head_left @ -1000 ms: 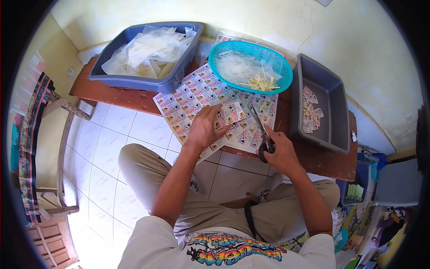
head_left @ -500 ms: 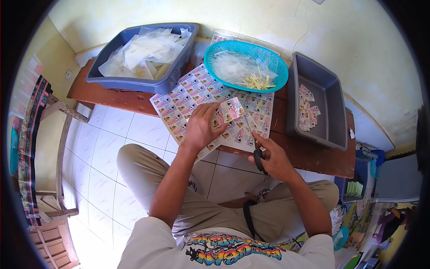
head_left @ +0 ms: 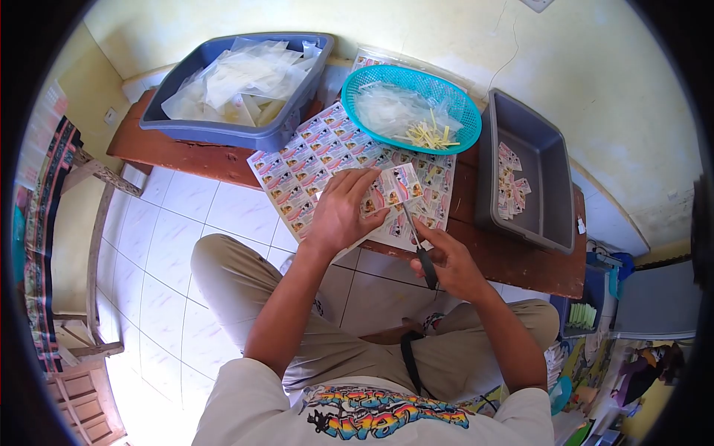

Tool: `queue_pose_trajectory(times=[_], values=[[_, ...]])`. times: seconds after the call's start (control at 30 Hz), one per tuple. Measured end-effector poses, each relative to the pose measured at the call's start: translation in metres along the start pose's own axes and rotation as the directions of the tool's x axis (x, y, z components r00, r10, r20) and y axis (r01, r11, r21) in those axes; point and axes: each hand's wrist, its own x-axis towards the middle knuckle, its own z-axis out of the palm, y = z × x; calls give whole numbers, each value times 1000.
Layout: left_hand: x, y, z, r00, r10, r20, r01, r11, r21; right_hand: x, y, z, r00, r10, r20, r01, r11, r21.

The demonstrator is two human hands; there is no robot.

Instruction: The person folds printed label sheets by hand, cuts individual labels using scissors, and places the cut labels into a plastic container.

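Note:
My left hand (head_left: 344, 210) grips a printed label strip (head_left: 403, 183), thumb below and fingers on top, with the strip's free end sticking out to the right. In my right hand (head_left: 452, 262) are scissors (head_left: 426, 266) with black handles. Their blades point up and away from me, with the tips close to the strip's lower edge. I cannot tell whether the blades touch it. Beneath both hands lie sheets of printed labels (head_left: 316, 152) in rows of small pictures, partly covered by my left hand and the strip.
A teal basket (head_left: 476, 123) at the back holds clear plastic pieces and yellowish strips. The blue-grey tub (head_left: 275, 140) on the left is heaped with plastic bags. On the right, a grey tub (head_left: 547, 160) contains cut labels. All stand on a reddish-brown bench (head_left: 513, 264) against the wall.
The label strip has shifted right and now sticks out farther from my left hand. The scissors have drawn slightly back, from beside the strip's end to below its lower edge.

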Motion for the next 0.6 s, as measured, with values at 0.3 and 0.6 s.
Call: queue_pose_trajectory(times=[0.3, 0.6], values=[[1, 3, -1, 1000, 9, 13, -9, 999, -31, 3, -7, 2, 999, 23, 36, -26, 996, 91], [1, 6, -2, 1000, 2, 31, -1, 999, -49, 4, -7, 3, 1000, 13, 26, -15, 998, 63]])
